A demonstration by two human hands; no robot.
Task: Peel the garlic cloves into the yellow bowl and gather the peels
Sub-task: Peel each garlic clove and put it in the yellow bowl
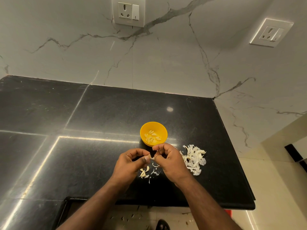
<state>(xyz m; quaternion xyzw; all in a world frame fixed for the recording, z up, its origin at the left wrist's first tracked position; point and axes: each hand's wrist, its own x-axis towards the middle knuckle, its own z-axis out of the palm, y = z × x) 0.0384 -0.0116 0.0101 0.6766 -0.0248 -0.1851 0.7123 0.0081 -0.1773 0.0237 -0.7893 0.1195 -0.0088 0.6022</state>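
A: On the black desk [99, 113], going from the left, what is in hand?

B: The left hand [131, 161] comes first, held above the desk, its grip closed on a garlic clove [150, 157] pinched at the fingertips. Just below it, a few unpeeled cloves [144, 172] lie on the desk among loose scraps of skin [155, 168].

A: And the right?

B: The right hand [169, 161] meets the left at the same clove, and its grip pinches a bit of skin. The two hands touch the clove from either side. So I judge the step to be peeling, midway through one clove.

A: Where does the clove go?

B: The yellow bowl [153, 126] stands just beyond the hands, with several peeled cloves [152, 136] already inside. To the right, a heap of peels [193, 158] lies on the desk, near the right hand.

A: What does the next move call for?

B: Probably stripping off the rest of the skin, dropping the bare clove into the bowl, and putting the skin aside. A few cloves remain, and the scraps under the hands are not yet gathered to the heap.
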